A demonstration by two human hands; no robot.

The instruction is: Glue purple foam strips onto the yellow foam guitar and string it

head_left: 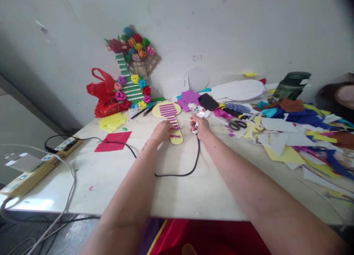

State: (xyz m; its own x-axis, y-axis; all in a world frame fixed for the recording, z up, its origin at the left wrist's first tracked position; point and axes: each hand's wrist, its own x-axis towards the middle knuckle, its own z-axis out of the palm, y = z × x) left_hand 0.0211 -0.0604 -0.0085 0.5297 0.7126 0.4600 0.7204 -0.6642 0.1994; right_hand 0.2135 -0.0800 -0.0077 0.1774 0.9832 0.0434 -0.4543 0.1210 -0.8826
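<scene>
A yellow paper cutout [177,139] lies flat on the table, rounded at both ends and wider at the far one. Purple strips [167,108] run across it in rows. My left hand [163,131] is over the cutout's left edge, fingers bent and closed at one purple strip near the narrow part. In my right hand [201,126] is a white hot glue gun [199,111], gripped by its handle, just right of the cutout. Its nozzle points away to the upper left, apart from the cutout. A black cord [190,172] hangs from the handle and loops under my left forearm.
A yellow power strip [30,179] with plugs lies at left, near a red paper square [113,141]. Paper flowers [138,46] and a red bag [103,93] stand against the wall. Scissors [237,125], paper scraps [282,137] and a dark green bottle [291,86] fill the right.
</scene>
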